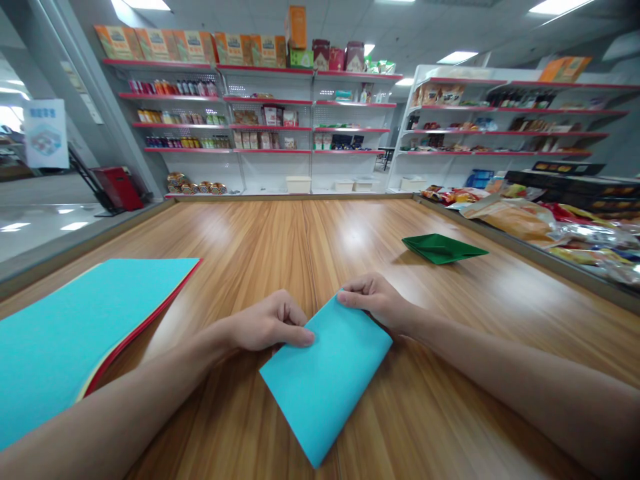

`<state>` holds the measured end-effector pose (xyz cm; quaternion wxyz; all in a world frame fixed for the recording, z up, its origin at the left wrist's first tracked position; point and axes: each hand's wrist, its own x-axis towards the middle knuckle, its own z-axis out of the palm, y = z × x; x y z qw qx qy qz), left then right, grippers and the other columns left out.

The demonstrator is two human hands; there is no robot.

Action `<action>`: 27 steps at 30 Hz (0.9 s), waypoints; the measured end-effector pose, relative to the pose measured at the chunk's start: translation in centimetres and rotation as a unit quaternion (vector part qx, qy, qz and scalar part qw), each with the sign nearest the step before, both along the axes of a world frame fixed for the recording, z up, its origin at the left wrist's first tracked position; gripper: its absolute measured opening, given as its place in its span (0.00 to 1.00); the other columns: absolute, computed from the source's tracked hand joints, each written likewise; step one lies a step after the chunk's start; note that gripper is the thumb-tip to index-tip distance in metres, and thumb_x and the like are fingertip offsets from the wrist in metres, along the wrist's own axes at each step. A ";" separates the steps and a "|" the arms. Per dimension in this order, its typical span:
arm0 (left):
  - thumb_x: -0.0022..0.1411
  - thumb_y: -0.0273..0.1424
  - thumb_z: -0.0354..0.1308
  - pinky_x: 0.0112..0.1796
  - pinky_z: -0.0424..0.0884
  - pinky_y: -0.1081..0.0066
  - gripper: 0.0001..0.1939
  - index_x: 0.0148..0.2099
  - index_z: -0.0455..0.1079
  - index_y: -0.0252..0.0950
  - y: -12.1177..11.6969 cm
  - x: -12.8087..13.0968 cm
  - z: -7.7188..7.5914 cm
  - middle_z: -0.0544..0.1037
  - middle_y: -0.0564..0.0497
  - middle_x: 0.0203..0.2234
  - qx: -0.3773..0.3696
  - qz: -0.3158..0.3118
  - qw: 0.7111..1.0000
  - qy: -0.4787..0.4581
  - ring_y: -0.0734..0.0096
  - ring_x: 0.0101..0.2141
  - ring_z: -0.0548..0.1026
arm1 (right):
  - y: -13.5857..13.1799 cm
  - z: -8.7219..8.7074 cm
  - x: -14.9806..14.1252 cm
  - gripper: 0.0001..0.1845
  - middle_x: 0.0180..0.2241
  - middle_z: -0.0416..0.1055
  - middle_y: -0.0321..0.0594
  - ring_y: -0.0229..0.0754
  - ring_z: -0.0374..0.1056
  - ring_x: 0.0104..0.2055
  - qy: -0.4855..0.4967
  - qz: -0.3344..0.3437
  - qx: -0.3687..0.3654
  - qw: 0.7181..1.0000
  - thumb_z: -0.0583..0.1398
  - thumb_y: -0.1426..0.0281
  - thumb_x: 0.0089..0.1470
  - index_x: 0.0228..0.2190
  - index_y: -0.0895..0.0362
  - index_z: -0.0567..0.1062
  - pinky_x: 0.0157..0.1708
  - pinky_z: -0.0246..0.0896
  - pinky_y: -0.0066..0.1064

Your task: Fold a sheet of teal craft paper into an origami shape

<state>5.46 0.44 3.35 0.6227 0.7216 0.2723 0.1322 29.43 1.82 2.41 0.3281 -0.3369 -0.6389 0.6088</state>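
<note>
A light blue sheet of paper (327, 377), folded over into a rectangle, is held at a slant above the wooden table. My left hand (273, 323) pinches its upper left edge, thumb on top and the other fingers curled beneath. At the top corner my right hand (375, 300) grips the paper between thumb and bent index finger. The fold lies along the lower right side, toward me. Parts of the fingers behind the paper are hidden.
A stack of coloured paper (100, 320), blue on top with cream and red below, lies at the left. A folded green paper boat (443, 248) rests at the right. Packaged snacks (530, 220) line the right side beyond the table edge; stocked shelves (270, 100) stand behind.
</note>
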 end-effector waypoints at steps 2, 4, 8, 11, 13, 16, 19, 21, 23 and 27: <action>0.55 0.40 0.61 0.18 0.41 0.73 0.26 0.16 0.51 0.36 0.1 -0.1 -0.3 0.50 0.59 0.13 0.008 0.065 0.997 -0.050 0.82 0.15 0.48 | 0.0 0.2 0.0 0.22 0.19 0.65 0.34 0.33 0.58 0.19 0.068 -0.015 -0.083 0.994 0.64 0.53 0.46 0.22 0.61 0.71 0.18 0.51 0.24; 0.54 0.40 0.61 0.18 0.42 0.74 0.26 0.15 0.53 0.35 0.4 -0.2 -0.6 0.51 0.59 0.13 0.014 0.166 0.979 -0.116 0.82 0.15 0.49 | -0.1 0.3 -0.1 0.25 0.21 0.67 0.35 0.35 0.63 0.22 0.157 -0.016 -0.170 0.973 0.62 0.48 0.45 0.23 0.60 0.70 0.21 0.58 0.26; 0.53 0.40 0.62 0.19 0.46 0.75 0.23 0.16 0.59 0.33 1.0 0.3 -1.1 0.54 0.58 0.13 0.057 0.319 0.926 -0.195 0.81 0.16 0.52 | -0.5 0.0 -1.0 0.22 0.20 0.67 0.34 0.36 0.65 0.23 0.211 0.023 -0.246 0.946 0.65 0.52 0.44 0.25 0.59 0.70 0.28 0.65 0.30; 0.55 0.41 0.61 0.19 0.48 0.75 0.24 0.16 0.59 0.32 0.8 1.0 -1.3 0.54 0.58 0.14 0.098 0.338 0.918 -0.184 0.81 0.17 0.52 | -1.0 -0.4 -1.7 0.15 0.29 0.75 0.42 0.41 0.71 0.31 0.171 0.007 -0.212 0.962 0.67 0.63 0.46 0.32 0.60 0.74 0.39 0.67 0.35; 0.56 0.41 0.61 0.19 0.47 0.75 0.24 0.16 0.59 0.32 0.6 1.4 -1.4 0.54 0.58 0.14 0.120 0.344 0.914 -0.177 0.81 0.18 0.52 | -1.2 -0.5 -1.9 0.17 0.37 0.76 0.47 0.45 0.72 0.38 0.152 -0.010 -0.202 0.968 0.68 0.67 0.45 0.38 0.62 0.75 0.45 0.66 0.39; 0.57 0.41 0.60 0.19 0.48 0.75 0.24 0.17 0.60 0.32 0.4 1.6 -1.7 0.53 0.58 0.15 0.124 0.353 0.910 -0.181 0.80 0.18 0.53 | -1.1 -0.5 -2.0 0.22 0.41 0.75 0.51 0.47 0.73 0.40 0.137 -0.027 -0.197 0.970 0.69 0.68 0.43 0.41 0.63 0.76 0.48 0.65 0.42; 0.57 0.40 0.60 0.19 0.50 0.75 0.23 0.18 0.61 0.32 0.5 1.5 -1.9 0.54 0.57 0.15 0.113 0.353 0.908 -0.194 0.80 0.18 0.54 | -0.9 -0.6 -2.0 0.23 0.41 0.76 0.51 0.47 0.74 0.39 0.141 -0.018 -0.186 0.972 0.69 0.67 0.43 0.42 0.64 0.76 0.47 0.66 0.43; 0.57 0.40 0.60 0.19 0.51 0.75 0.23 0.18 0.61 0.32 0.5 1.4 -2.0 0.55 0.57 0.15 0.114 0.351 0.908 -0.199 0.80 0.18 0.55 | -0.8 -0.8 -2.0 0.23 0.41 0.76 0.51 0.48 0.74 0.40 0.151 -0.004 -0.175 0.973 0.69 0.67 0.44 0.42 0.63 0.76 0.47 0.66 0.43; 0.57 0.40 0.60 0.19 0.51 0.75 0.23 0.17 0.61 0.32 0.4 1.3 -2.0 0.55 0.57 0.14 0.115 0.351 0.908 -0.197 0.80 0.17 0.55 | -0.8 -1.0 -1.9 0.22 0.41 0.76 0.51 0.48 0.74 0.41 0.160 0.012 -0.165 0.973 0.68 0.67 0.45 0.43 0.63 0.76 0.47 0.66 0.44; 0.56 0.41 0.61 0.19 0.52 0.75 0.23 0.17 0.61 0.32 0.2 1.2 -2.0 0.57 0.57 0.14 0.107 0.340 0.914 -0.191 0.80 0.17 0.56 | -1.0 -1.1 -1.7 0.22 0.42 0.76 0.50 0.47 0.74 0.41 0.159 0.024 -0.149 0.976 0.68 0.68 0.46 0.43 0.62 0.76 0.48 0.66 0.44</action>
